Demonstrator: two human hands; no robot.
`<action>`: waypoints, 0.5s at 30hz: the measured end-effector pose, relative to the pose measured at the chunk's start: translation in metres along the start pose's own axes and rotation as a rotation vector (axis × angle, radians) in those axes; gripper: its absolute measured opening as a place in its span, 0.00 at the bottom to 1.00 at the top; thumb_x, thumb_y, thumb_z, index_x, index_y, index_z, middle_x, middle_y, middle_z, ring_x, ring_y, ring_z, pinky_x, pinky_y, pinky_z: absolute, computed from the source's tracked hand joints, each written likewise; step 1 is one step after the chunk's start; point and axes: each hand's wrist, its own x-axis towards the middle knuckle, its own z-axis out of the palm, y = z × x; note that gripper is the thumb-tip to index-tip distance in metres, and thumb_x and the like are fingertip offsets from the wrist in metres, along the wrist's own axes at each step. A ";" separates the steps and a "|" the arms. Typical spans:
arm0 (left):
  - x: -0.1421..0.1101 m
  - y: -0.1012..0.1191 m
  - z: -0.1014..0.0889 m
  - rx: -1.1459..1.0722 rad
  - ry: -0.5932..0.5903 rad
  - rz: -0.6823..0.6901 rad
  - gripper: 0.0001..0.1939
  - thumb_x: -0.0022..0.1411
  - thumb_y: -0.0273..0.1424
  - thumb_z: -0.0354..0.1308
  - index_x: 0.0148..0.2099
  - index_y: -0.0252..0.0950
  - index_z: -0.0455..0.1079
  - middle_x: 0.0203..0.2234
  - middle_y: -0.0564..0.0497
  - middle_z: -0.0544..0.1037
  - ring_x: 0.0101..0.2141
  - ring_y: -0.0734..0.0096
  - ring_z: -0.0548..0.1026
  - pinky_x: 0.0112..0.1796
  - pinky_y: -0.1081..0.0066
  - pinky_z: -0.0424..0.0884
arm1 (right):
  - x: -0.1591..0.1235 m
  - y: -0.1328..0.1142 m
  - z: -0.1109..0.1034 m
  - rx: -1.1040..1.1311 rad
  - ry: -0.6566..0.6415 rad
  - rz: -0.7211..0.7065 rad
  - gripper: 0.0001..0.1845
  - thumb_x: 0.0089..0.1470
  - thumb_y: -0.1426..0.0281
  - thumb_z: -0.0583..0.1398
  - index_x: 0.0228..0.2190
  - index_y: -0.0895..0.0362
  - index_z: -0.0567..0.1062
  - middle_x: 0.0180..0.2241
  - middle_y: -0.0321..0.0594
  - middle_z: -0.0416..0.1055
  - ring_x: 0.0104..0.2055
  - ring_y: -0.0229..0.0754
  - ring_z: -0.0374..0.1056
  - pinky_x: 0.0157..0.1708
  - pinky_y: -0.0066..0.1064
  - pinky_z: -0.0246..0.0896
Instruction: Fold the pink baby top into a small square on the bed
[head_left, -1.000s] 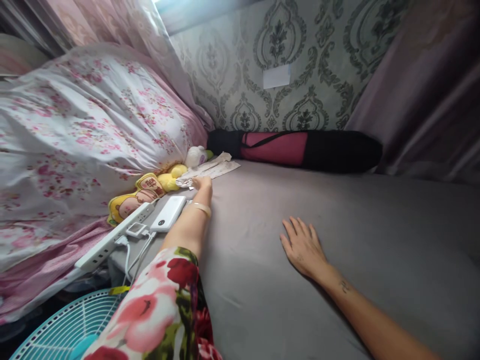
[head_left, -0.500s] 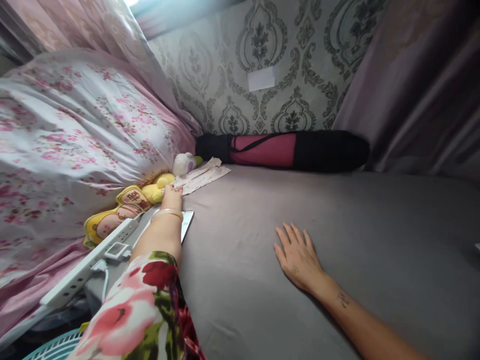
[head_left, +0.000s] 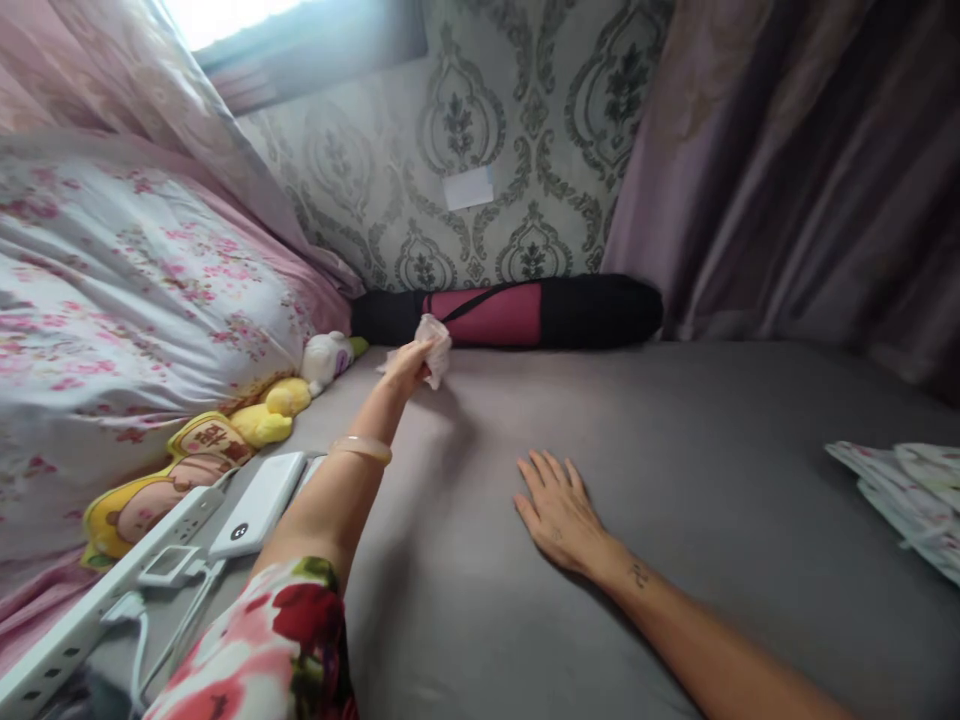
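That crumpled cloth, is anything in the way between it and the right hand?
Nothing visible stands in the way. The left hand grips the crumpled cloth, and from there to the right hand, lying open, only the gray sheet shows, with a soft shadow on it.

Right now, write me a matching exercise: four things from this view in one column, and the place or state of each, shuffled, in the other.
1. Left hand
2. Right hand
3. Long bag
4. Power strip

A. Along the foot of the patterned wall
B. White plugs in it
C. Gripping a pale cloth
D. Fingers spread on the grey sheet

Pairs: 1-C, 2-D, 3-A, 4-B
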 end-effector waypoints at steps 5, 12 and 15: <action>-0.070 0.050 0.063 0.213 -0.740 -0.018 0.19 0.47 0.41 0.71 0.34 0.30 0.77 0.25 0.48 0.78 0.27 0.70 0.75 0.30 0.71 0.70 | 0.018 0.023 -0.027 0.370 0.587 0.201 0.31 0.61 0.59 0.50 0.60 0.62 0.60 0.57 0.58 0.63 0.61 0.52 0.60 0.59 0.49 0.57; -0.106 0.065 0.083 0.425 -0.717 0.208 0.13 0.53 0.38 0.67 0.34 0.33 0.78 0.25 0.52 0.78 0.27 0.75 0.73 0.31 0.75 0.69 | 0.029 0.046 -0.071 0.440 0.782 0.090 0.21 0.49 0.68 0.58 0.47 0.57 0.70 0.47 0.49 0.69 0.52 0.51 0.66 0.55 0.48 0.61; -0.105 0.047 0.088 0.354 -0.617 0.231 0.14 0.51 0.39 0.67 0.34 0.32 0.76 0.25 0.53 0.77 0.27 0.75 0.73 0.30 0.76 0.68 | 0.031 0.043 -0.071 0.557 0.625 -0.001 0.19 0.48 0.71 0.57 0.45 0.56 0.71 0.43 0.46 0.72 0.48 0.47 0.69 0.52 0.43 0.63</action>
